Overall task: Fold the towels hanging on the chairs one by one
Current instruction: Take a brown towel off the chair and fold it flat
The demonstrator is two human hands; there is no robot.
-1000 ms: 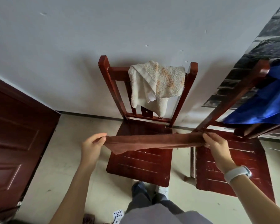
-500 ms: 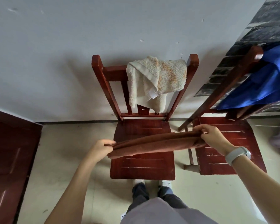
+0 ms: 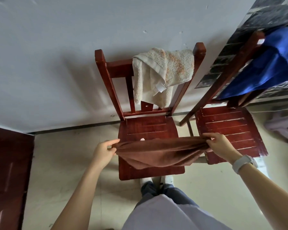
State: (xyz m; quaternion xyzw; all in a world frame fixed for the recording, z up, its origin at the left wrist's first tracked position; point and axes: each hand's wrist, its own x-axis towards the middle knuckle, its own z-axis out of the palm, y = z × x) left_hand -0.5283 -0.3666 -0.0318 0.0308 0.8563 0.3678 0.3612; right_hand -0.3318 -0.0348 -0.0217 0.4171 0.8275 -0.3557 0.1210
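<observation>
A brown towel (image 3: 160,153) is stretched between my hands above the seat of the middle red wooden chair (image 3: 150,128). My left hand (image 3: 105,151) pinches its left end and my right hand (image 3: 220,146) pinches its right end. The towel's middle sags down toward the seat. A cream towel (image 3: 161,73) with orange marks hangs over the backrest of this chair. A blue towel (image 3: 266,63) hangs over the backrest of the second red chair (image 3: 229,128) to the right.
A white wall stands behind the chairs. A dark red door (image 3: 8,176) is at the left. A pale plastic stool (image 3: 283,127) sits at the far right. My feet and legs (image 3: 156,185) are just in front of the middle chair on the tiled floor.
The towel has come lower over the seat and now sags in the middle instead of being stretched flat. My view has tilted down toward the chair seats.
</observation>
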